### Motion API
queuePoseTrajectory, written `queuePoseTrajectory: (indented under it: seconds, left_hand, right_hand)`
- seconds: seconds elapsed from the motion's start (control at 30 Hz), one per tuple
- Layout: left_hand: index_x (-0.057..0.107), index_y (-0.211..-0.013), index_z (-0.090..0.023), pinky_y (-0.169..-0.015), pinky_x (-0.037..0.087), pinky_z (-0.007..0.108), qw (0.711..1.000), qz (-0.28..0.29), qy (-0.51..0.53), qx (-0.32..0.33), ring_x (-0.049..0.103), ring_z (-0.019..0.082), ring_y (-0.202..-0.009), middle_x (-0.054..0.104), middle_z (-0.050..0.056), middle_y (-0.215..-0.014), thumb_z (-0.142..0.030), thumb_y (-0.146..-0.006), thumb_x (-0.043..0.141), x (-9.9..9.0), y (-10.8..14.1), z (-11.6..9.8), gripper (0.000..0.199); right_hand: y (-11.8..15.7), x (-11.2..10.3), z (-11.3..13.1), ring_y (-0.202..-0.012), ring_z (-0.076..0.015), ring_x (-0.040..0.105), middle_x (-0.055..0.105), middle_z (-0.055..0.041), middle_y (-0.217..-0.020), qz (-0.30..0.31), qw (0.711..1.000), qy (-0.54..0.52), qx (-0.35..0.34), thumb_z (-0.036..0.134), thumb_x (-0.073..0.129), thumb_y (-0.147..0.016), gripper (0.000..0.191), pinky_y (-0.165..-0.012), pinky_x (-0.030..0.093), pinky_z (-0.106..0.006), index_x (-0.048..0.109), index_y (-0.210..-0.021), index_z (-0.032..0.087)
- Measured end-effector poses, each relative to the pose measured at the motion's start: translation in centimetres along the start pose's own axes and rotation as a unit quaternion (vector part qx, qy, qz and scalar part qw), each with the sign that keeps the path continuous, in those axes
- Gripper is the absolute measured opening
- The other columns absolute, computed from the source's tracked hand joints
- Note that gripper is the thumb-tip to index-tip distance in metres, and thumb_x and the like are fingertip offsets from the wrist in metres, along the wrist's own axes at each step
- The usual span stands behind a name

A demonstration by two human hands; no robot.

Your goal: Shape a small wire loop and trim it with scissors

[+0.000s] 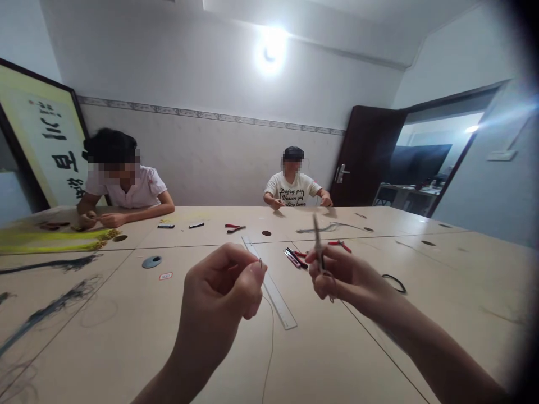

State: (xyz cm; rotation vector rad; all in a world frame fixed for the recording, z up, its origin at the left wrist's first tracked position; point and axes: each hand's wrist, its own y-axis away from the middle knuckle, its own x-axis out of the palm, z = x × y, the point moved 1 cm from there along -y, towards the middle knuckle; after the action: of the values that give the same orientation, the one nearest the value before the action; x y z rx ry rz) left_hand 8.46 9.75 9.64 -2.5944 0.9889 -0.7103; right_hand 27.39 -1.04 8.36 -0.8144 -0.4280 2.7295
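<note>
My left hand (227, 292) is raised above the table, thumb and forefinger pinched on a thin grey cord (272, 336). A tiny end of it pokes up past the fingertips, and the rest hangs toward the near edge. To the right, my right hand (345, 275) grips a pair of scissors (318, 241) with the blades pointing up. Some fingers are at the handle loops, and the scissors stand apart from the cord. Between and beneath my hands lies a long clear ruler (275, 297). Pliers and small snips (296, 258) rest just left of my right hand.
On the table (147, 348), bundles of dark cord (46, 308) and yellow cord (50, 240) lie left. A grey disc (151, 262), red-handled pliers (234, 228) and a black loop (394, 283) lie farther off. Two people (122, 191) sit across, one at the far middle (292, 188).
</note>
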Motion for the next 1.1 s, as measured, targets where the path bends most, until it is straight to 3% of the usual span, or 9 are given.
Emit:
queuePoseTrajectory:
  seconds: [0.07,0.17,0.27,0.57,0.8,0.9,1.0,1.1]
  left_hand:
    - [0.058,-0.057,-0.019,-0.040,0.031,0.019,1.000,0.004,-0.011,-0.006,0.037,0.005,-0.039,0.045,-0.008,-0.042,-0.012,-0.075,0.062,0.0,0.0,0.1,0.020]
    - [0.058,-0.057,-0.019,-0.040,0.030,0.019,1.000,0.012,-0.021,-0.011,0.038,0.006,-0.040,0.044,-0.008,-0.042,-0.012,-0.076,0.062,0.0,0.1,0.2,0.021]
    - [0.060,-0.059,-0.019,-0.040,0.030,0.019,1.000,0.019,-0.020,-0.007,0.038,0.006,-0.040,0.043,-0.008,-0.041,-0.013,-0.078,0.063,-0.1,0.1,0.3,0.020]
    - [0.063,-0.060,-0.019,-0.037,0.030,0.018,0.999,0.036,-0.005,0.013,0.038,0.005,-0.037,0.043,-0.008,-0.039,-0.018,-0.078,0.069,0.2,0.2,-0.2,0.019]
    - [0.058,-0.054,-0.019,-0.038,0.029,0.019,1.000,-0.004,-0.008,0.006,0.036,0.005,-0.037,0.043,-0.009,-0.038,-0.017,-0.075,0.070,0.0,0.3,-0.7,0.024]
    - [0.056,-0.055,-0.020,-0.036,0.030,0.020,0.999,0.000,-0.005,0.036,0.036,0.006,-0.035,0.042,-0.009,-0.037,-0.019,-0.077,0.068,-0.3,0.1,-0.6,0.025]
    - [0.056,-0.056,-0.021,-0.036,0.030,0.021,0.998,-0.024,0.015,0.058,0.037,0.006,-0.034,0.041,-0.010,-0.037,-0.014,-0.074,0.065,-0.2,0.0,-0.6,0.022]
    - [0.056,-0.055,-0.021,-0.037,0.029,0.020,0.996,-0.058,0.044,0.060,0.038,0.005,-0.034,0.043,-0.010,-0.038,-0.009,-0.073,0.062,-0.1,0.1,-0.7,0.022]
  right_hand:
    - [-0.5,0.4,3.2,-0.061,-0.0092,0.054,0.053,0.0036,-0.074,-0.018,0.998,-0.033,-0.058,0.049,0.064,-0.087,0.030,-0.051,0.047,-0.020,0.055,-0.094,0.021]
    - [-1.6,1.5,6.8,-0.073,-0.0078,0.060,0.060,0.0050,-0.081,-0.040,0.984,-0.030,-0.172,0.022,0.070,-0.084,0.012,-0.064,0.052,-0.018,0.058,-0.087,0.024]
    - [-2.8,2.4,8.8,-0.078,-0.0081,0.062,0.064,0.0060,-0.084,-0.027,0.970,0.033,-0.239,0.007,0.067,-0.081,0.018,-0.070,0.055,-0.019,0.059,-0.087,0.022]
    - [-4.2,2.0,11.1,-0.075,-0.0094,0.061,0.065,0.0063,-0.082,0.033,0.953,0.136,-0.268,0.007,0.061,-0.084,0.014,-0.073,0.053,-0.025,0.058,-0.083,0.020]
    - [-5.3,2.1,12.4,-0.074,-0.0083,0.061,0.062,0.0059,-0.079,0.091,0.937,0.175,-0.287,0.008,0.062,-0.085,0.011,-0.072,0.055,-0.022,0.059,-0.086,0.018]
    - [-5.4,2.5,12.5,-0.078,-0.0079,0.065,0.068,0.0053,-0.084,0.075,0.940,0.159,-0.293,0.005,0.063,-0.083,0.015,-0.074,0.056,-0.019,0.063,-0.090,0.018]
    - [-5.0,2.9,11.9,-0.077,-0.0081,0.068,0.068,0.0064,-0.081,0.036,0.960,0.047,-0.273,0.002,0.061,-0.084,0.023,-0.074,0.057,-0.018,0.066,-0.098,0.020]
    - [-3.9,3.0,10.7,-0.067,-0.0069,0.065,0.064,0.0084,-0.070,-0.026,0.972,-0.005,-0.234,0.015,0.066,-0.085,0.018,-0.063,0.055,-0.014,0.067,-0.101,0.022]
